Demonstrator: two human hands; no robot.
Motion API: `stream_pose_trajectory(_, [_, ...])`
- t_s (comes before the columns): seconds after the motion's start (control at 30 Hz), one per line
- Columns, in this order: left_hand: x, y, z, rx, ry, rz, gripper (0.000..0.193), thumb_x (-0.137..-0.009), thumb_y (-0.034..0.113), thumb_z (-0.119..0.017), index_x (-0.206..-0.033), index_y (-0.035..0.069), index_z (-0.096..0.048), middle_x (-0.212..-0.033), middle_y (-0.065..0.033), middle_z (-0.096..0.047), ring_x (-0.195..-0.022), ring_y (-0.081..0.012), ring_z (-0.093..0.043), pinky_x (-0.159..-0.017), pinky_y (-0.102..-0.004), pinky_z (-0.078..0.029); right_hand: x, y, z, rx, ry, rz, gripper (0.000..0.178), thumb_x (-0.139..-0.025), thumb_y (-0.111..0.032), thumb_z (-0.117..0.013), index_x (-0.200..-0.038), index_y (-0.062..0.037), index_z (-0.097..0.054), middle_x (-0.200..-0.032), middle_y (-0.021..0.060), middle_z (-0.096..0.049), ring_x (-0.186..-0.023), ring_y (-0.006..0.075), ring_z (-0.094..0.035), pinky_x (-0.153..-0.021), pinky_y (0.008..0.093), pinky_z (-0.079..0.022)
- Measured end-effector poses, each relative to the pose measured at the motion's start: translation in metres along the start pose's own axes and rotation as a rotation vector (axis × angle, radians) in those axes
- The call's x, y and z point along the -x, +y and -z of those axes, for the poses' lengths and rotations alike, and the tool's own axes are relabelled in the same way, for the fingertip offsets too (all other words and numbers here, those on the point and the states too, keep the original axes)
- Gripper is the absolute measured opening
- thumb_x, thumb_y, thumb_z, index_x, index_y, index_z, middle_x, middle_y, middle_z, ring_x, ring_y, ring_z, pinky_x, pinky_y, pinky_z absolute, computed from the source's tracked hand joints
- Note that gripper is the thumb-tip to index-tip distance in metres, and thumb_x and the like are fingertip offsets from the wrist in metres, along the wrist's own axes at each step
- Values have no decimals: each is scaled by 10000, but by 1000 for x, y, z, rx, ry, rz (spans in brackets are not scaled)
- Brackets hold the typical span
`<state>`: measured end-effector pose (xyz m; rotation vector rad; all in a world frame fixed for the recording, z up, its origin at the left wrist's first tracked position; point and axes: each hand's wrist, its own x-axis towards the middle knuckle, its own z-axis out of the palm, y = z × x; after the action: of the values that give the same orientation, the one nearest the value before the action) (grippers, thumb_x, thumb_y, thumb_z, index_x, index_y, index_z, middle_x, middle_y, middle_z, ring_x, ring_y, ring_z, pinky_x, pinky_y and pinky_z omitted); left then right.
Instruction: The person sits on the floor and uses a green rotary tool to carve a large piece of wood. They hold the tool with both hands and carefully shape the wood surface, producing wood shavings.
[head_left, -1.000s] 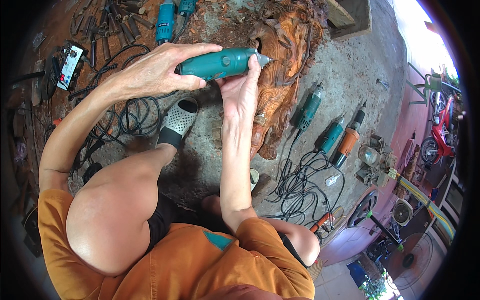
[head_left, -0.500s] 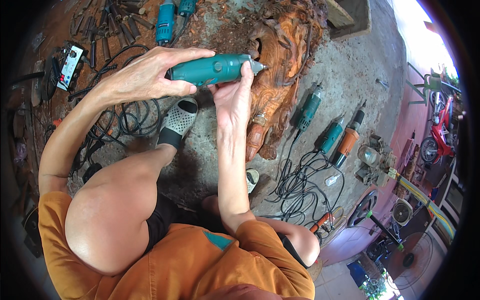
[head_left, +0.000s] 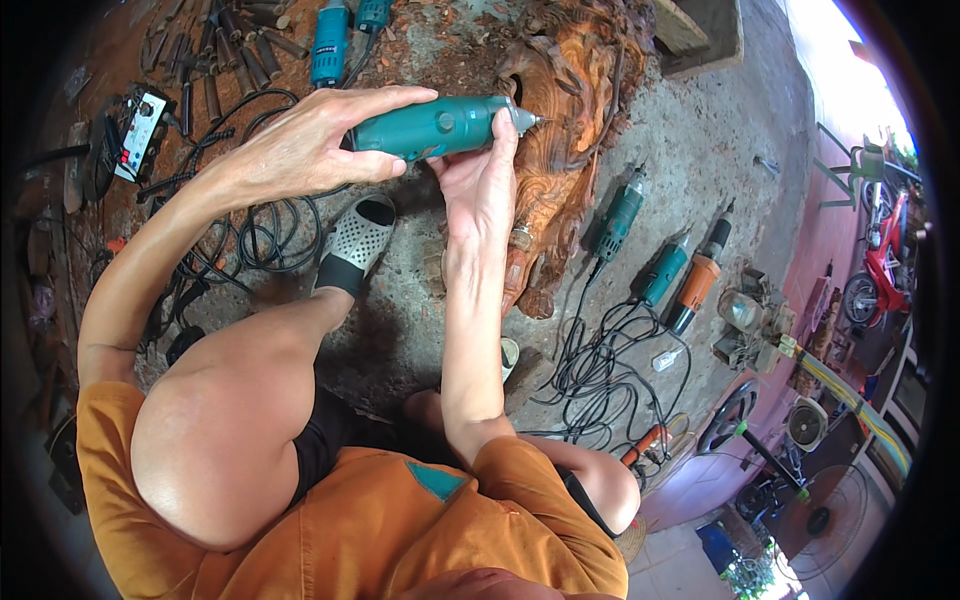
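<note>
The left hand (head_left: 300,150) is gripping the teal rotary tool (head_left: 435,125) lying level, tip pointing right at the carved wood (head_left: 575,120), while the right hand (head_left: 480,185) is pinching its nose, nearer the carving.

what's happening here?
A seated person holds a teal handheld rotary grinder in both hands: the left hand wraps its body, the right hand steadies its nose. Its tip meets a reddish-brown carved wooden sculpture lying on the concrete floor. More corded power tools lie to the right.
</note>
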<state>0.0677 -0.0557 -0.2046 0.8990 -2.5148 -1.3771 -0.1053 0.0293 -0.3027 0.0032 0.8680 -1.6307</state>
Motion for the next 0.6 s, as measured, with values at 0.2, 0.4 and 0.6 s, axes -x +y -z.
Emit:
stream_pose_trajectory(0.2, [-5, 2, -2, 24, -5, 29, 721, -811, 258, -743, -1472, 107, -496, -1334, -176, -635, -1157, -320, -645, -994, -447, -512, -6, -3, 2, 7, 3, 6, 479, -915, -497, -703, -1221, -156, -563, -1160, 37, -632, -1070, 189, -612, -853, 379, -511])
stream_pose_trajectory(0.4, [-5, -1, -4, -15, 12, 12, 730, -806, 257, -748, -1474, 109, -493, -1324, -170, -642, -1145, -321, -651, -992, -445, -513, -7, -2, 4, -10, -10, 13, 469, -921, -488, -698, -1220, -150, -568, -1140, 42, -641, -1056, 190, -622, -817, 363, -529])
stream_pose_trajectory(0.6, [-8, 4, -1, 4, -22, 20, 726, -809, 274, -743, -1473, 115, -496, -1334, -177, -636, -1161, -333, -644, -1001, -450, -507, -4, -3, 3, -15, -9, 22, 473, -925, -493, -691, -1223, -148, -565, -1141, 42, -641, -1062, 191, -620, -827, 369, -526])
